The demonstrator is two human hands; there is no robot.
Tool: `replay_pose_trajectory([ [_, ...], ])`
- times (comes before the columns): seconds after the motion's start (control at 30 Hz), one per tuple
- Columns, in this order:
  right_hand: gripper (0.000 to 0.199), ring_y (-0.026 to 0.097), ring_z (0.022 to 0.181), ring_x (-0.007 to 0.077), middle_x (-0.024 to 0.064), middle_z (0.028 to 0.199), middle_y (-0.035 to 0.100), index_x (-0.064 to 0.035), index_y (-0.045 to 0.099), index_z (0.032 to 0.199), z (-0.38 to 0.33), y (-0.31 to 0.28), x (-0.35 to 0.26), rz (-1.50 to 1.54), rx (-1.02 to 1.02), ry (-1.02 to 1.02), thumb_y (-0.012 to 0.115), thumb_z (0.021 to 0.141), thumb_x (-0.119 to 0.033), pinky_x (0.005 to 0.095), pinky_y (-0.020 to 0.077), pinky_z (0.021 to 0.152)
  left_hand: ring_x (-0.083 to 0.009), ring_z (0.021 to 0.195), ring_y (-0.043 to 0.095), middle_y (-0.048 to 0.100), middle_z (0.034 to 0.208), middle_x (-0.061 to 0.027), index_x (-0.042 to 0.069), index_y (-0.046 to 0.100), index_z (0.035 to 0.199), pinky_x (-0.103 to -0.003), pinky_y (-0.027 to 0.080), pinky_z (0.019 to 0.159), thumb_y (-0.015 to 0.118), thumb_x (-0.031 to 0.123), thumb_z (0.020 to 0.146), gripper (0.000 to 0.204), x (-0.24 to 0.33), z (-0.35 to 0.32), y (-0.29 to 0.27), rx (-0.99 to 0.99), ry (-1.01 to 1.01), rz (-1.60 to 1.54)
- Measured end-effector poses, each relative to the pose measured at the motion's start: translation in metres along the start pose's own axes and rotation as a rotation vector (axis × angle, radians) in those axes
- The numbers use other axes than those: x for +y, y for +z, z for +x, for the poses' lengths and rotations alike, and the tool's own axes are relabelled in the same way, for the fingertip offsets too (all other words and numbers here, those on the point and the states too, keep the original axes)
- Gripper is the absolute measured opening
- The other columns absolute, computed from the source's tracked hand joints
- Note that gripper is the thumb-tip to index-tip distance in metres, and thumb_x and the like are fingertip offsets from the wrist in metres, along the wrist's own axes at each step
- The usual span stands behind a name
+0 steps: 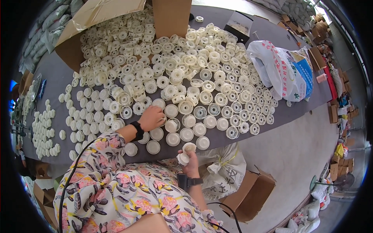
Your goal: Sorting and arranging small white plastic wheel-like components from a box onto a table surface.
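Floral clothing (128, 190) fronts a grey table (217, 15), sacks (54, 19) stacked beyond, right hand (190, 165) clutching white parts (189, 147), left hand (152, 117) unclear in grip.

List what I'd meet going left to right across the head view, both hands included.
Far-left group of white caps → left hand → right hand holding white pieces → tied white sack → printed plastic bag → fan.

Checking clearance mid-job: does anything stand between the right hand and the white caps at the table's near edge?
No separate obstacle is visible between the right hand and those white caps. Only the white pieces in its grasp stick out toward them.
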State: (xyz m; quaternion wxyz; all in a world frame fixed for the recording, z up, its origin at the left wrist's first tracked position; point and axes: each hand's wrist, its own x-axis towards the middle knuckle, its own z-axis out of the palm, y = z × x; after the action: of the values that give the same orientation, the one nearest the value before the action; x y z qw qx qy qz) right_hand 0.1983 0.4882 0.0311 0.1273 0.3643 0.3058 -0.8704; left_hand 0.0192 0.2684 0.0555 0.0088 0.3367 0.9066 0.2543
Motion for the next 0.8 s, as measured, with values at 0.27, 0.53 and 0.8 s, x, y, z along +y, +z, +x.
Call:
replay_pose_trajectory([
  [0.27,0.018,0.064,0.073,0.0241,0.0138,0.085,0.065,-0.0063,0.053,0.101,0.004,0.0,-0.006,0.072,-0.038,0.059,0.05,0.087,-0.016,0.035,0.0549,0.064,-0.0264,0.101,0.054,0.056,0.105,-0.0081,0.009,0.06,0.11,-0.04,0.042,0.086,0.063,0.014,0.078,0.032,0.01,-0.044,0.017,-0.124,0.152,0.238],
  [0.53,0.018,0.064,0.073,0.0244,0.0136,0.085,0.065,-0.0071,0.053,0.102,0.004,0.002,-0.005,0.086,-0.048,0.081,0.051,0.087,-0.016,0.0358,0.0548,0.065,-0.0274,0.101,0.053,0.055,0.103,-0.0081,0.011,0.055,0.105,-0.042,0.039,0.088,0.067,0.015,0.073,0.034,0.037,-0.019,0.019,-0.079,0.196,0.004],
  [0.8,0.025,0.066,0.072,0.0237,0.0146,0.088,0.067,-0.0029,0.054,0.106,-0.001,0.0,-0.005,-0.004,-0.053,0.06,0.045,0.088,-0.018,0.035,0.056,0.061,-0.0284,0.103,0.052,0.054,0.107,-0.0091,0.01,0.053,0.102,-0.042,0.039,0.088,0.069,0.014,0.07,0.037,0.038,0.007,0.029,-0.07,0.186,0.043],
])
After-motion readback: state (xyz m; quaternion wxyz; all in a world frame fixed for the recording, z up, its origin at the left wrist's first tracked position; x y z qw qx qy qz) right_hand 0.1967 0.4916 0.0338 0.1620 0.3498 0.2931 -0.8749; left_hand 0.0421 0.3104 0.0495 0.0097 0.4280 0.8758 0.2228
